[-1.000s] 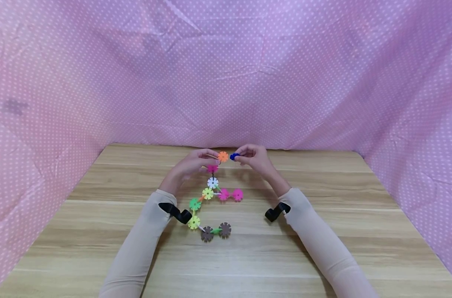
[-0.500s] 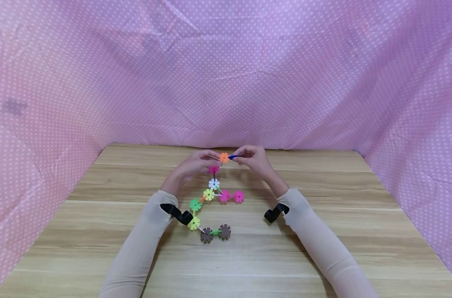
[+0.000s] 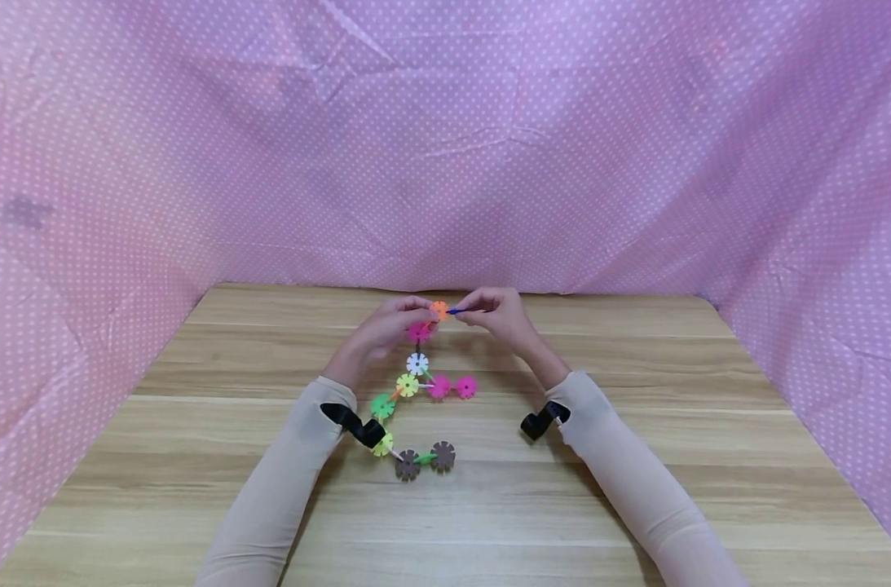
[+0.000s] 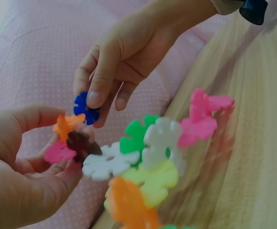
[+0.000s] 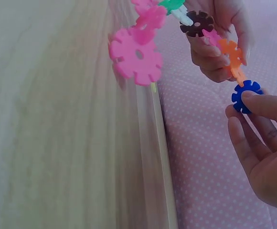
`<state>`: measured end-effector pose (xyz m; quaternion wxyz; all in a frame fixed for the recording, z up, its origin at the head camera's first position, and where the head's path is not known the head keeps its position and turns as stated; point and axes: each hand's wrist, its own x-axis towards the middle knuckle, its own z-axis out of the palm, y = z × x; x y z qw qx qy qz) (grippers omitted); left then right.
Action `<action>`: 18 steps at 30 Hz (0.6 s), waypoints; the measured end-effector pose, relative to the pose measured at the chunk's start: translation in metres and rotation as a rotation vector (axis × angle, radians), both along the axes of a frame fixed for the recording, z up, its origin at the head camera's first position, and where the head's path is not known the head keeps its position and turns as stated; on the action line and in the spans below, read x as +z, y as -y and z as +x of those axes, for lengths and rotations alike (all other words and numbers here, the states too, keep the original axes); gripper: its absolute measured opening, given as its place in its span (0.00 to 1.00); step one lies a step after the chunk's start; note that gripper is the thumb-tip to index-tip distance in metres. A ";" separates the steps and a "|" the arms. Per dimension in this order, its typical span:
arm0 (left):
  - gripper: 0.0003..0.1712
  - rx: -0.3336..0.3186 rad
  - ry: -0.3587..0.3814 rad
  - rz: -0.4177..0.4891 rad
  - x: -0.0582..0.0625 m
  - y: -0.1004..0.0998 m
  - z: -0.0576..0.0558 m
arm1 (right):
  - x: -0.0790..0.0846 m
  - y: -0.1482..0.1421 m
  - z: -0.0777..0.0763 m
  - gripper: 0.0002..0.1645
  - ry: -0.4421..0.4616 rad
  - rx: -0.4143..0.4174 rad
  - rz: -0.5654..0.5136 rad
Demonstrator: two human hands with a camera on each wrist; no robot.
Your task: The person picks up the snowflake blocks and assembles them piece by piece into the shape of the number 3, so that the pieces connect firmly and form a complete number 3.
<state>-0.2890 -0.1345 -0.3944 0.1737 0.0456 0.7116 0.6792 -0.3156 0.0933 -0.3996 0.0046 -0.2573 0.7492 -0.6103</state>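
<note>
A chain of slotted plastic snowflake discs runs down from the left hand (image 3: 390,328) toward the table. The left hand pinches the chain near its far end, about the orange disc (image 3: 439,310) and a pink disc (image 3: 418,332). Between thumb and fingers, the right hand (image 3: 502,315) pinches a blue snowflake disc (image 4: 81,102). Seen edge-on in the head view, the blue disc meets the orange disc's right edge; how deep their slots sit cannot be told. A dark brown disc (image 5: 196,24) and a white disc (image 3: 417,364) follow along the chain.
Lower down, the chain has a pink branch (image 3: 466,387), a green disc (image 3: 382,406) and brown discs (image 3: 443,456) over the wooden table (image 3: 599,505). Pink dotted cloth (image 3: 445,163) hangs behind and at both sides. Each wrist carries a black camera mount (image 3: 540,421).
The right hand has brought the blue disc left against the orange disc and turned it edge-on. The left fingers have shifted slightly on the chain, which has swayed a little.
</note>
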 end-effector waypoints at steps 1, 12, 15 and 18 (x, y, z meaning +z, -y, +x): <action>0.08 0.009 0.005 0.010 0.000 -0.001 0.000 | 0.000 0.001 0.000 0.08 -0.003 0.003 0.001; 0.07 0.078 0.060 0.059 0.004 -0.006 0.002 | 0.002 0.003 0.003 0.05 -0.047 0.010 0.020; 0.08 0.081 0.054 0.075 0.004 -0.008 0.003 | 0.003 0.003 0.004 0.05 -0.076 0.009 0.034; 0.09 0.082 0.039 0.085 0.004 -0.009 0.003 | 0.004 0.002 0.004 0.04 -0.098 0.015 0.042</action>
